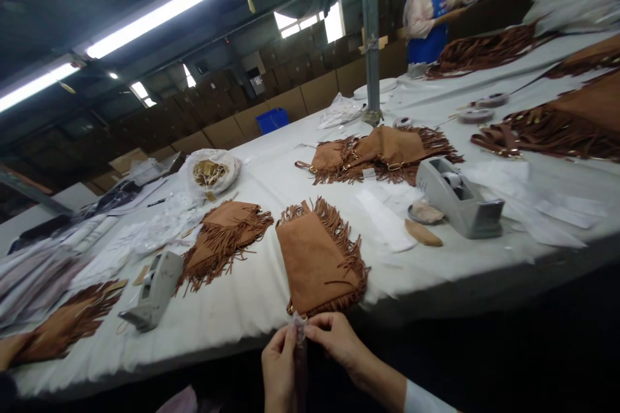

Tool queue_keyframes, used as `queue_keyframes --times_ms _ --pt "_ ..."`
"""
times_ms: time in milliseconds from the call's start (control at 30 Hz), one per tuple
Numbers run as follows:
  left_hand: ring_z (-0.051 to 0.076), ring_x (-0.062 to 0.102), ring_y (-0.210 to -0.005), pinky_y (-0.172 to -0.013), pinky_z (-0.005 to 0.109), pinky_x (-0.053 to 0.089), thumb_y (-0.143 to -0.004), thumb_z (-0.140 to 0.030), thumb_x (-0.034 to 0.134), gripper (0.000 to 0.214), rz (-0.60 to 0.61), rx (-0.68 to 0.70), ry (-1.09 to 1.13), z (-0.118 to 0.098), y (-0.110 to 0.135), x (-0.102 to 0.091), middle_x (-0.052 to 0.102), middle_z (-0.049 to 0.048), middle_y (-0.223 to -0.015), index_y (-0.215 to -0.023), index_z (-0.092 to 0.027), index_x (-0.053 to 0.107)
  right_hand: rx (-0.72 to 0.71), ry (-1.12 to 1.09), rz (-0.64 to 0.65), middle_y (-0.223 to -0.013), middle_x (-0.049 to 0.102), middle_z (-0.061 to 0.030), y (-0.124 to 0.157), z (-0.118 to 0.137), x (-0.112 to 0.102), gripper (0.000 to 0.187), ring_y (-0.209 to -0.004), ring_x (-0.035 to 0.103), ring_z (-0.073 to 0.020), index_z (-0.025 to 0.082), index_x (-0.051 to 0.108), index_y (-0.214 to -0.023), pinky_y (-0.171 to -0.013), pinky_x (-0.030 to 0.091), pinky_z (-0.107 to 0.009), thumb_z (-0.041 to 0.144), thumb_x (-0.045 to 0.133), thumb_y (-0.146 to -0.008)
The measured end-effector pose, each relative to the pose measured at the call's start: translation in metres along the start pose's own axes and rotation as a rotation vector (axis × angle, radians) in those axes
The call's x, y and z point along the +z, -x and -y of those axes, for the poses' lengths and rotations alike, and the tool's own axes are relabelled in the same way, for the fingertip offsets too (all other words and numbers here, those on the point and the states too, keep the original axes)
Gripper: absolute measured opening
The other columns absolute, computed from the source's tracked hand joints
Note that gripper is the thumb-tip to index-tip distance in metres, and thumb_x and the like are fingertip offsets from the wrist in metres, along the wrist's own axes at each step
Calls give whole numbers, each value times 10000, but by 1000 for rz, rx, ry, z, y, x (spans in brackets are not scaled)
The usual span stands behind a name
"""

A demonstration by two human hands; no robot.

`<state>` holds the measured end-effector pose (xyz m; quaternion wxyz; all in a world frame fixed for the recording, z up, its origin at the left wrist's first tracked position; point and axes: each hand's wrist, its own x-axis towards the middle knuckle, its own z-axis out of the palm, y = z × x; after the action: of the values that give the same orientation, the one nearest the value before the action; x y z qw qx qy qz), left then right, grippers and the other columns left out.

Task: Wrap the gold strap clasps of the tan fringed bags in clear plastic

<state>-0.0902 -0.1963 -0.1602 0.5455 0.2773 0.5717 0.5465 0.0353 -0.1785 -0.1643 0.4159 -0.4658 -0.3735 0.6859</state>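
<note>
My left hand [279, 368] and my right hand [335, 339] meet below the table's near edge. Both pinch a thin clear plastic strip or small bag [300, 335] that hangs between them. Just beyond the hands a tan suede fringed bag [314, 258] lies flat on the white table cover [252, 300]. A second fringed bag [223, 232] lies to its left.
Two grey tape dispensers stand on the table, one at the left [155, 290], one at the right [458, 197]. More fringed bags [382, 151] are piled farther back and at the right. A plastic bag of small parts [210, 173] sits behind. A person in a blue apron [426, 13] works at the far end.
</note>
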Motion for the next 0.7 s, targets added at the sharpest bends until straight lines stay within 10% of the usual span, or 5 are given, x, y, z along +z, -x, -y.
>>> queue_keyframes --times_ms 300,567,700 --pt "210 640 -719 -651 248 488 -703 -565 658 429 -46 256 -510 -1 3 -11 729 54 -750 -820 -161 743 -13 -60 96 -514 508 30 -11 -8 6 428 -431 359 -51 110 645 -629 -410 242 -196 533 709 -661" --pt "79 447 -396 -383 175 360 -680 -618 657 482 63 0 -279 14 1 -22 525 -44 -474 -681 -136 662 -28 -71 98 -455 475 41 -18 -13 10 453 -398 327 -46 114 629 -582 -404 214 -210 555 703 -655" --pt "129 610 -574 -530 191 481 -564 -477 812 421 -123 -19 -56 20 -4 -24 687 24 -649 -783 -129 724 -1 -81 74 -473 484 31 -20 -16 8 537 -400 353 -56 100 656 -645 -407 254 -209 633 617 -702"
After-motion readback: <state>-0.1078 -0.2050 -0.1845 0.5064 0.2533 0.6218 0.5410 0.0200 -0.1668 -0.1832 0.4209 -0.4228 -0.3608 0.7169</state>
